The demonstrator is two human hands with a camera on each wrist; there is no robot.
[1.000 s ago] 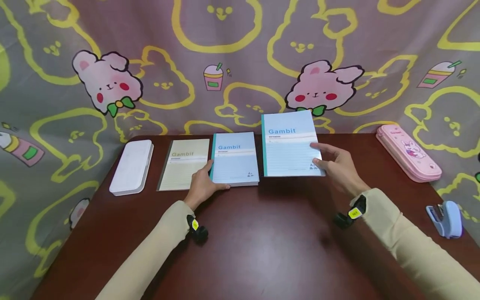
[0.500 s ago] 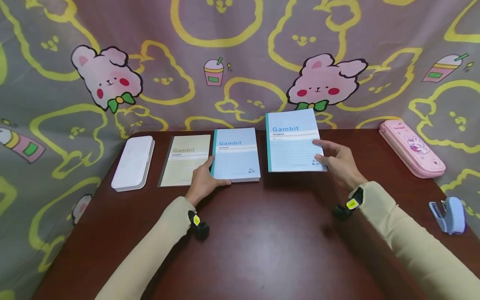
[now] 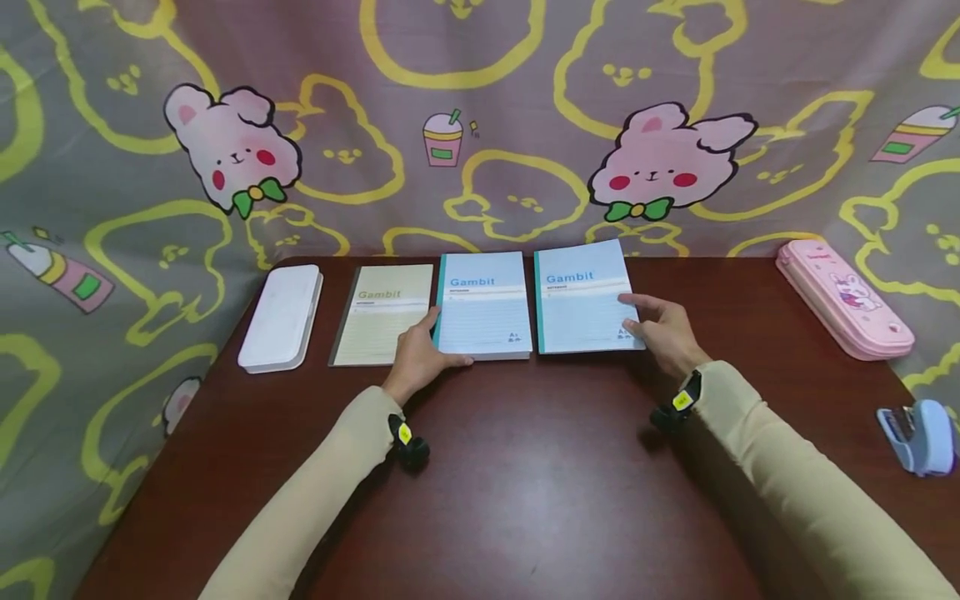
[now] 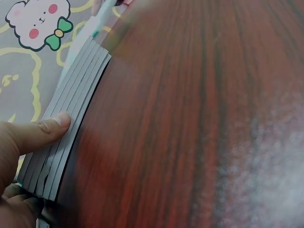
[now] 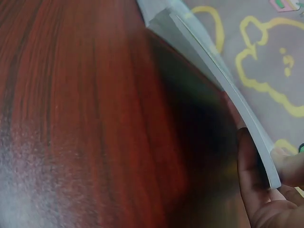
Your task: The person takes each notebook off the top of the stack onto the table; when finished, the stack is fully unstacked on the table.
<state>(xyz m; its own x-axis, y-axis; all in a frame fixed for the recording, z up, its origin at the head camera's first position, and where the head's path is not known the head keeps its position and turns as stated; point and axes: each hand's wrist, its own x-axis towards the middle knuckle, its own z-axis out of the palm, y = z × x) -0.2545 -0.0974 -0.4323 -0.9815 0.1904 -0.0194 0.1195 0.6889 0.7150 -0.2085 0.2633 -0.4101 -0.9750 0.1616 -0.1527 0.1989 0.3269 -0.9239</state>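
Rightmost notebook (image 3: 581, 312) lower, pencil case (image 3: 843, 300) apart

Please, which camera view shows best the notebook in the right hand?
The head view: the notebook shows its cover almost whole, the right hand at one edge. The right wrist view shows mainly its curved edge; the left wrist view, only a narrow, blurred part.
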